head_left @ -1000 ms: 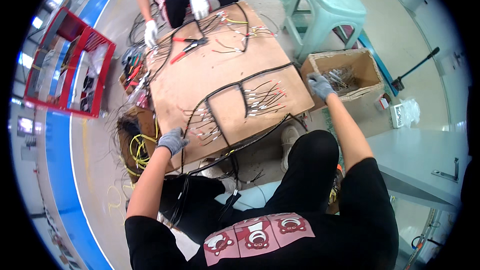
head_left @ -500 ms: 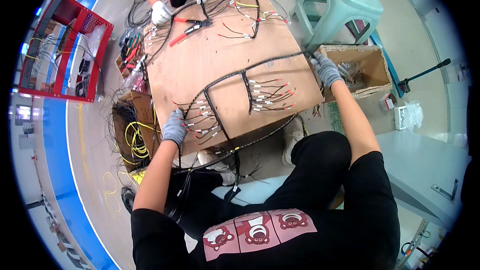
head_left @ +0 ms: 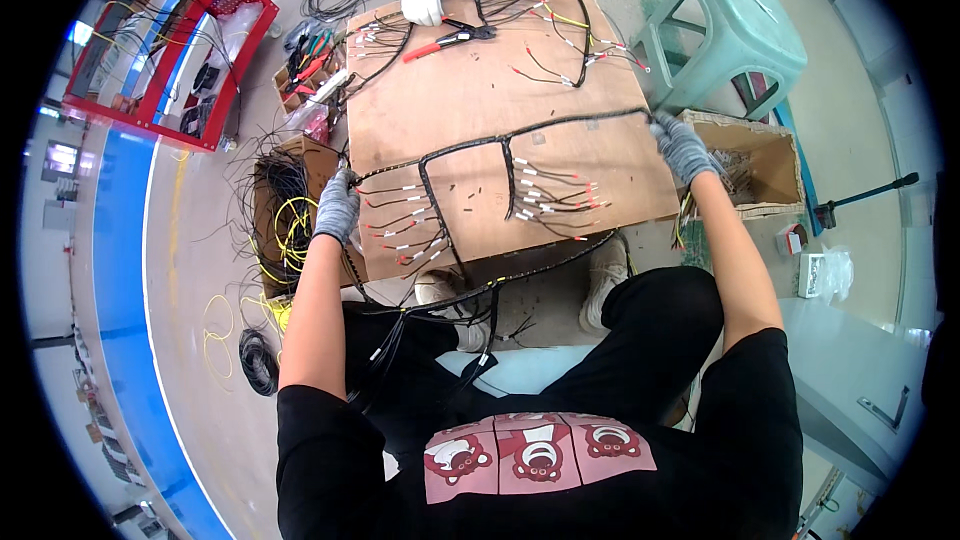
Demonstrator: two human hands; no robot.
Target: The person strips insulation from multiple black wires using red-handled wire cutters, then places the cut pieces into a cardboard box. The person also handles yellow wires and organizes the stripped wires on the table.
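A black-taped wire harness [head_left: 470,144] stretches across the brown board [head_left: 420,105] in front of me. My left hand [head_left: 338,208], in a grey glove, is closed on its left end at the board's left edge. At the right edge, my right hand [head_left: 686,148], gloved too, grips the other end; its fingertips are slightly blurred. Two taped branches run from the trunk toward me. Beside them fan out thin wires [head_left: 550,192] with white labels and red tips. Another taped length of harness [head_left: 530,275] hangs below the near edge, over my legs.
Across the board, a person's white-gloved hands [head_left: 421,0] handle another harness [head_left: 572,0], beside red-handled pliers [head_left: 450,40]. A carton of cables [head_left: 318,162] stands left, an open carton [head_left: 785,165] right. Farther out are a green stool [head_left: 740,25] and a red rack [head_left: 230,90].
My left hand has moved away from me along the board's left edge, and the harness trunk lies straighter. My right hand still holds its end. The whole view has shifted somewhat.
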